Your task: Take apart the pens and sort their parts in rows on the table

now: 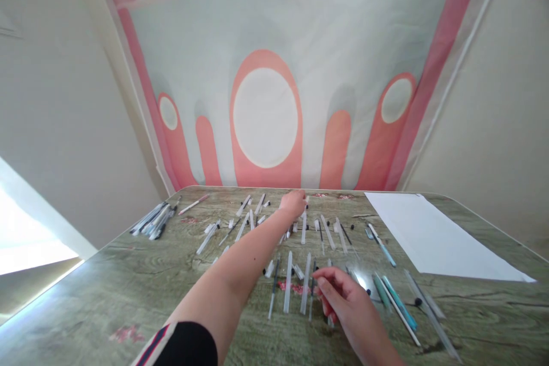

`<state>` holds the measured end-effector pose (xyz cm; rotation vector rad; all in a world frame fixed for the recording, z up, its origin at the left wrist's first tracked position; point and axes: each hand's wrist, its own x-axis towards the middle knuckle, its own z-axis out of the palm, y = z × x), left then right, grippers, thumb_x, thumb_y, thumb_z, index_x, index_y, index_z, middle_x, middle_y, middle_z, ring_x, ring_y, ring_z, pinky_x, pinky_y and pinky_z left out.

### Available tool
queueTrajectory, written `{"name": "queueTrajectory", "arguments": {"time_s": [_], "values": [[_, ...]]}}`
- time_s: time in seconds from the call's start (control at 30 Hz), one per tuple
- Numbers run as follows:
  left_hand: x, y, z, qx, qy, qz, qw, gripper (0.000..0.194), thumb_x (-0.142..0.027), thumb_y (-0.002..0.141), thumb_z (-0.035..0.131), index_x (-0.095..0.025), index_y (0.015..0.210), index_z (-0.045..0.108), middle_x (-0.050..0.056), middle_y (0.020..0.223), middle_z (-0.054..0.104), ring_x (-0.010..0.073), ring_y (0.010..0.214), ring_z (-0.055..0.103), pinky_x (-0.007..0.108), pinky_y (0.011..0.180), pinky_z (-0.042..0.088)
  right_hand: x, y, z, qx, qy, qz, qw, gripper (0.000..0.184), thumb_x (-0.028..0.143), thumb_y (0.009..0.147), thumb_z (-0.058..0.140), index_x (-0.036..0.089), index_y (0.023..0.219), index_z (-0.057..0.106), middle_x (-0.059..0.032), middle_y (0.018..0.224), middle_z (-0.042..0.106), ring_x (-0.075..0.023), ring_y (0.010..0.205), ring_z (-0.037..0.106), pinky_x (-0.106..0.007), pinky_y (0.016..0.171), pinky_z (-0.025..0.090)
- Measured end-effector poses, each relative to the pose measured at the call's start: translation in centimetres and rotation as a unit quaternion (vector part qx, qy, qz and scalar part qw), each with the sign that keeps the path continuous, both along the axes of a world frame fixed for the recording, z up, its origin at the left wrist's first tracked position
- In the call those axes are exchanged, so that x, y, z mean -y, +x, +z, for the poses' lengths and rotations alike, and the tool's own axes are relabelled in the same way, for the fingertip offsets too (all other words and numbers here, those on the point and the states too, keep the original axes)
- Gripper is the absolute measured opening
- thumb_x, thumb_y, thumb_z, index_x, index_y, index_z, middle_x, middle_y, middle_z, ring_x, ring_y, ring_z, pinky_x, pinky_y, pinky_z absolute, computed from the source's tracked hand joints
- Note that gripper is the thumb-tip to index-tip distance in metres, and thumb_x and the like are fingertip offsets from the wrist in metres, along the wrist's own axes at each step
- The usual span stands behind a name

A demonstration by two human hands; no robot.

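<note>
My left hand [293,203] is stretched far across the green table [107,297], fingers closed on a small pen part near the far edge; I cannot name the part. Clear pen barrels [288,289], caps and thin refills lie scattered beneath and around it. My right hand [343,296] rests near the front, fingers curled and pinched at a thin refill [312,291] beside the clear barrels. Teal pens [398,300] lie just right of that hand.
A bundle of assembled pens [154,220] lies at the far left. A white paper sheet [433,237] covers the far right of the table. A pink and white cloth [266,120] hangs on the wall behind.
</note>
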<state>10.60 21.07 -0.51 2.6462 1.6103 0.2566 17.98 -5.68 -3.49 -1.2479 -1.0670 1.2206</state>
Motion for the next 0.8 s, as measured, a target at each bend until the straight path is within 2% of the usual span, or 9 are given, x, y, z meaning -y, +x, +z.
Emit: {"name": "queueTrajectory", "arguments": {"time_s": [0.07,0.13,0.2,0.3,0.4,0.5,0.63,0.8], "values": [[0.1,-2.8,0.7,0.015,0.016,0.015,1.0,0.03,-0.033,0.088,0.049,-0.016,0.111,0.054,0.009,0.113,0.055,0.019,0.099,0.055,0.04,0.085,0.046,0.1,0.1,-0.1,0.01,0.006,-0.003,1.0,0.033,0.05,0.081,0.052,0.02,0.094,0.058,0.0027,0.065,0.054,-0.0109,0.048,0.047,-0.021,0.042,0.034],[0.0,-7.0,1.6,0.024,0.033,0.048,0.998,0.029,-0.033,0.088,0.049,-0.016,0.111,0.055,0.009,0.113,0.055,0.0193,0.1,0.055,0.041,0.087,0.045,0.2,0.2,-0.1,0.016,0.008,0.0,1.0,0.035,0.051,0.08,0.053,0.02,0.095,0.058,0.0029,0.064,0.054,-0.0114,0.049,0.048,-0.022,0.042,0.036],[-0.2,-12.5,2.6,0.026,0.048,0.101,0.993,0.029,-0.033,0.088,0.048,-0.016,0.11,0.055,0.008,0.114,0.055,0.0196,0.101,0.054,0.042,0.087,0.045,0.2,0.3,-0.4,0.017,0.003,0.006,1.0,0.037,0.053,0.079,0.053,0.02,0.095,0.057,0.0028,0.064,0.054,-0.0115,0.048,0.048,-0.022,0.042,0.037],[0.0,-22.0,3.7,0.018,0.056,0.215,0.975,0.029,-0.032,0.088,0.049,-0.015,0.111,0.055,0.008,0.112,0.056,0.0194,0.1,0.055,0.041,0.085,0.046,0.1,0.6,-1.1,0.028,-0.006,0.001,1.0,0.038,0.053,0.081,0.052,0.02,0.098,0.055,0.0032,0.063,0.054,-0.0115,0.049,0.048,-0.022,0.043,0.038],[1.2,-31.2,3.9,0.01,0.044,0.334,0.942,0.03,-0.032,0.087,0.051,-0.014,0.112,0.054,0.009,0.111,0.056,0.019,0.096,0.056,0.039,0.081,0.048,-0.1,0.9,-1.8,0.046,-0.002,-0.012,0.999,0.037,0.052,0.082,0.051,0.02,0.101,0.053,0.0045,0.06,0.053,-0.0117,0.05,0.048,-0.022,0.045,0.039],[2.8,-38.2,2.9,0.011,0.037,0.417,0.908,0.032,-0.031,0.087,0.051,-0.013,0.113,0.053,0.009,0.111,0.056,0.0189,0.095,0.057,0.039,0.08,0.049,0.0,1.1,-2.2,0.052,0.001,-0.011,0.999,0.036,0.051,0.083,0.05,0.021,0.103,0.053,0.0046,0.06,0.053,-0.0116,0.051,0.048,-0.022,0.047,0.039],[3.7,-43.9,1.2,0.017,0.066,0.462,0.884,0.033,-0.032,0.087,0.051,-0.014,0.115,0.052,0.009,0.115,0.054,0.0202,0.099,0.055,0.041,0.082,0.048,0.2,1.1,-2.0,0.059,-0.001,-0.01,0.998,0.036,0.05,0.084,0.05,0.02,0.104,0.052,0.0042,0.06,0.054,-0.012,0.051,0.048,-0.022,0.049,0.039],[3.0,-47.7,0.1,0.024,0.09,0.467,0.879,0.039,-0.033,0.087,0.051,-0.016,0.122,0.048,0.01,0.124,0.048,0.0233,0.107,0.051,0.045,0.088,0.045,0.2,1.1,-1.7,0.085,-0.002,-0.013,0.996,0.038,0.051,0.082,0.051,0.02,0.103,0.054,0.0035,0.059,0.054,-0.0132,0.051,0.049,-0.023,0.049,0.04]]}}
